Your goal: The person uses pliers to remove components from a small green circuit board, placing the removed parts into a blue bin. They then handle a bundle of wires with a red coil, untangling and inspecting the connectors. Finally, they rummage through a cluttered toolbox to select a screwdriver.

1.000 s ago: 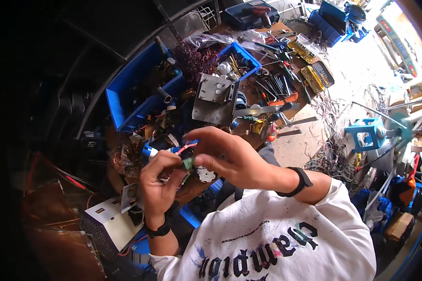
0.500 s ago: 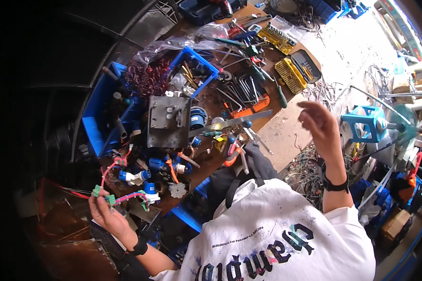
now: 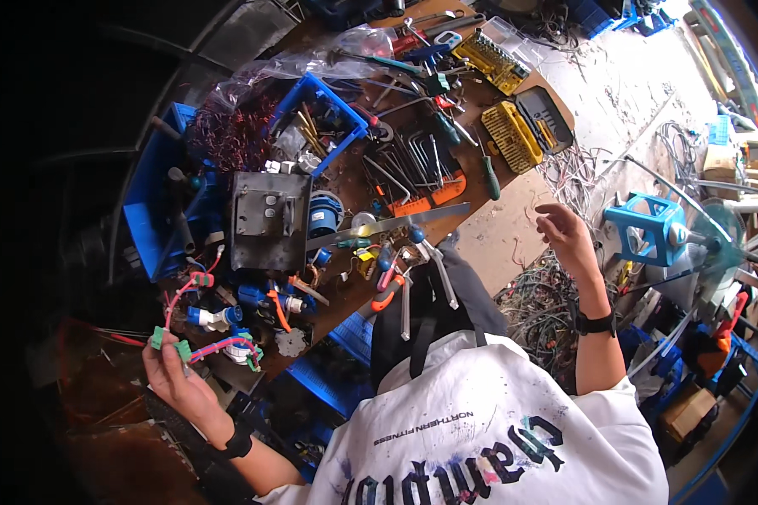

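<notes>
Head view: left hand (image 3: pixel 192 394) pinches a green connector (image 3: pixel 157 337), lower-left of the metal box (image 3: pixel 257 240) — right hand (image 3: pixel 569 239), empty, half-curled, right of it.

1. Left hand (image 3: pixel 192 397) at 8 o'clock of view, thumb and fingers (image 3: pixel 172 360) closed in a pinch, tips toward 11.
2. Left forearm (image 3: pixel 265 463) enters from lower edge, slants toward 10 o'clock.
3. Right hand (image 3: pixel 571 242) out at 3 o'clock, well apart from left; fingers (image 3: pixel 549 221) loosely curled, tips toward 10.
4. Right forearm (image 3: pixel 600 360) near vertical in view, points just short of 12.
</notes>
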{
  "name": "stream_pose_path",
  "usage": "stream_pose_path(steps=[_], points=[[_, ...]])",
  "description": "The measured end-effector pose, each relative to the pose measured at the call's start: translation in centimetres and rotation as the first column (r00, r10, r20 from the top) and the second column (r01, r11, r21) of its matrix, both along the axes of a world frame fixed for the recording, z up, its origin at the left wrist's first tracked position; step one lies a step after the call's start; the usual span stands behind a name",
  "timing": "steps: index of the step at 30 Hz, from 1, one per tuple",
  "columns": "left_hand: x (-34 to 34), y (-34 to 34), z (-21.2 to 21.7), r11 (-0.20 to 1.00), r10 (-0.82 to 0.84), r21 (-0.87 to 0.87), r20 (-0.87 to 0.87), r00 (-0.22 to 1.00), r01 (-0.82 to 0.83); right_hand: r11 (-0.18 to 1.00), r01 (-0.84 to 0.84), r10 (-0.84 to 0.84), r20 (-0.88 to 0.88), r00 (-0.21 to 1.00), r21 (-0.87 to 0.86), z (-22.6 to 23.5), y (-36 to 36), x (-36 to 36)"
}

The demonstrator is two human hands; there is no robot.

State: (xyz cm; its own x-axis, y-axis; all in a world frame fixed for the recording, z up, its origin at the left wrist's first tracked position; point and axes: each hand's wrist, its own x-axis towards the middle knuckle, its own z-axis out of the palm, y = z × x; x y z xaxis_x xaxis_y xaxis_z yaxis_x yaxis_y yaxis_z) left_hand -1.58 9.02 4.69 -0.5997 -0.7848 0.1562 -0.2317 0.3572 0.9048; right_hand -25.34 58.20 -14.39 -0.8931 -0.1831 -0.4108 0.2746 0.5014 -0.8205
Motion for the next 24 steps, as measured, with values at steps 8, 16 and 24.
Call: stream_pose_path(steps=[8, 16, 24], points=[[-1.7, 3.9, 0.4, 0.955, 0.296, -0.045, 0.095, 0.951, -0.293, 0.966, -0.257, 0.256, 0.046, 0.966, 0.028, -4.6, -2.3, -7.8], [-4.2, 8.2, -1.2, 0.828, 0.559, -0.064, 0.027, 0.829, -0.557, 0.851, -0.524, 0.524, 0.041, 0.851, 0.007, -7.6, -5.8, -14.0], [-5.5, 11.0, -1.4, 0.836, 0.547, -0.028, -0.029, 0.836, -0.548, 0.734, -0.668, 0.665, -0.07, 0.744, -0.123, -12.4, -15.0, -18.6]])
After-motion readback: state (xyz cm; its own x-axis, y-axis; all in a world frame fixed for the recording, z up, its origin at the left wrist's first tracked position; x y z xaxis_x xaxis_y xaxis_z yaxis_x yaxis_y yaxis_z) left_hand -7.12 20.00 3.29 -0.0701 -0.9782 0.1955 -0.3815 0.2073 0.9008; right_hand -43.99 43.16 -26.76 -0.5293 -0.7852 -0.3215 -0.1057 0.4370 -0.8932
